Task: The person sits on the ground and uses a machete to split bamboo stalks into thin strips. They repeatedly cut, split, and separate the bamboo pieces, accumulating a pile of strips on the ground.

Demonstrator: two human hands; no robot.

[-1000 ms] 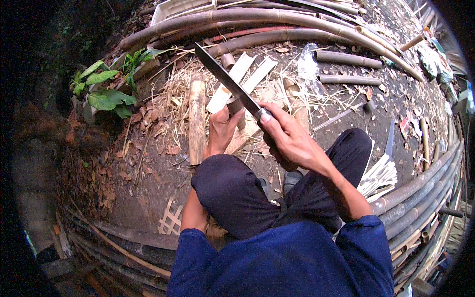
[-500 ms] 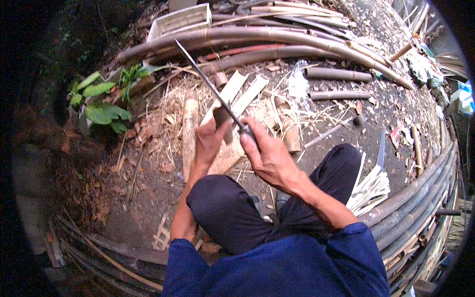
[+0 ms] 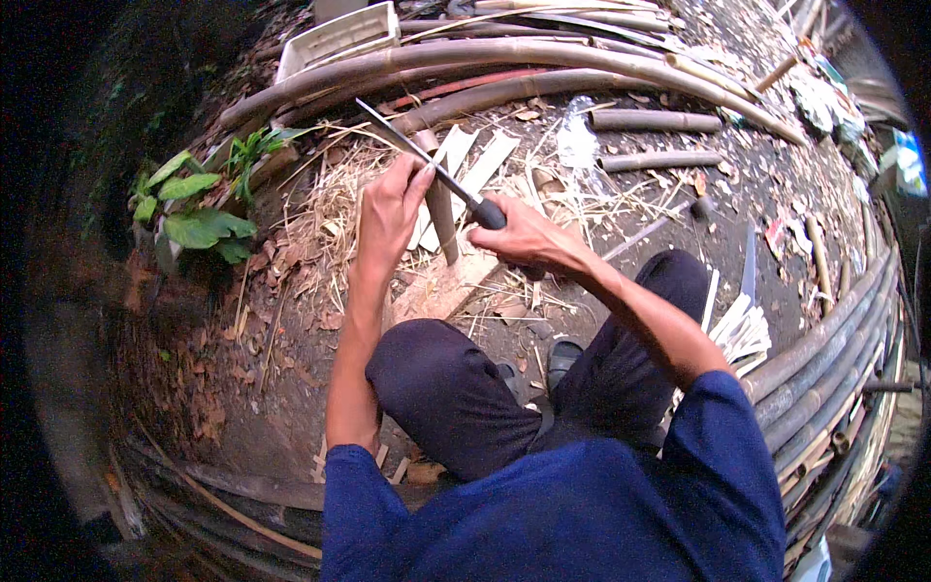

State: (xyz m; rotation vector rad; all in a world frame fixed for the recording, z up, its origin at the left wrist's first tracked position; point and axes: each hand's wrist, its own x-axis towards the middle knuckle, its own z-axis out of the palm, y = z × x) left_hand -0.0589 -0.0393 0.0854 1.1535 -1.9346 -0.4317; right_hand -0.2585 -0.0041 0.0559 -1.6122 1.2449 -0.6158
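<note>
My right hand [image 3: 529,236] is closed round the black handle of a long knife [image 3: 457,187], whose narrow blade points up and to the left. Under the blade a brown bamboo piece [image 3: 443,228] stands slightly tilted, its lower end on a pale wooden board [image 3: 436,294]. At its upper end, close against the blade, the fingers of my left hand [image 3: 390,202] are pinched together on the bamboo. Whether they also touch the blade is hard to make out. Split bamboo slats [image 3: 490,160] lie just beyond.
Long bamboo poles [image 3: 524,66] cross the far side, with a pale crate [image 3: 339,42] behind. Short bamboo tubes [image 3: 659,120] lie at right. Near my right knee are a bundle of pale strips [image 3: 742,332] and a saw blade [image 3: 750,262]. Leafy plants [image 3: 199,228] grow at left.
My left hand has risen and moved slightly left. The bamboo piece now stands on the board, more upright. My right hand has lifted the knife's handle, and the blade now crosses the bamboo's upper end.
</note>
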